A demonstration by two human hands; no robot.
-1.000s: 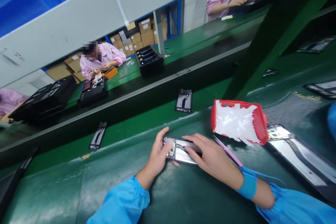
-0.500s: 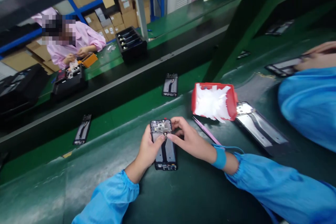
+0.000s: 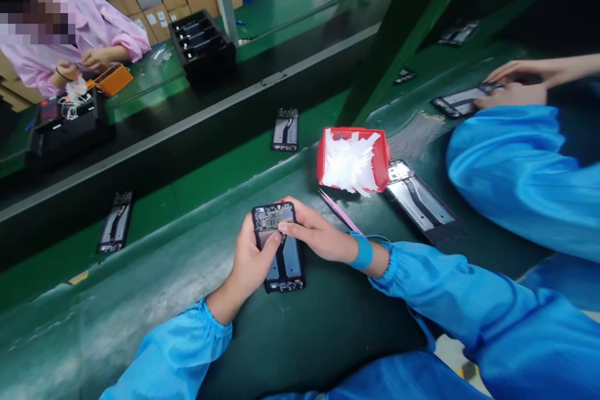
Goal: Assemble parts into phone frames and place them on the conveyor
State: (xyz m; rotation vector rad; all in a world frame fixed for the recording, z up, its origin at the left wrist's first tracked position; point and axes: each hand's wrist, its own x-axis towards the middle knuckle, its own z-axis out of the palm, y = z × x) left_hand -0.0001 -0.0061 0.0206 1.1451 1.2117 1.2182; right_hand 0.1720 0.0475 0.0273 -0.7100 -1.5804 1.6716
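An opened phone (image 3: 291, 257) with a bare circuit board at its top end and a black ribbon cable down its middle is between my hands, over the green mat. My left hand (image 3: 253, 256) grips its left edge, the thumb lying across the front near the cable's upper end. My right hand (image 3: 313, 231) wraps the upper right edge, with its thumb pressed on the lower part of the board. Both thumbtips nearly meet there and hide the spot beneath. Just beyond my right wrist lie pink tweezers (image 3: 341, 211).
A red tray (image 3: 385, 162) of white paper strips stands beyond my right hand, beside another opened phone (image 3: 422, 203). More opened phones (image 3: 285, 130) (image 3: 115, 222) lie on the green belt. At right, a co-worker's hands (image 3: 515, 87) hold a phone. A green post (image 3: 389, 37) rises behind the tray.
The view has shifted, so the surroundings sit further left and slightly higher. My right thumb has moved onto the circuit board, and my right fingers have closed around the phone's upper edge.
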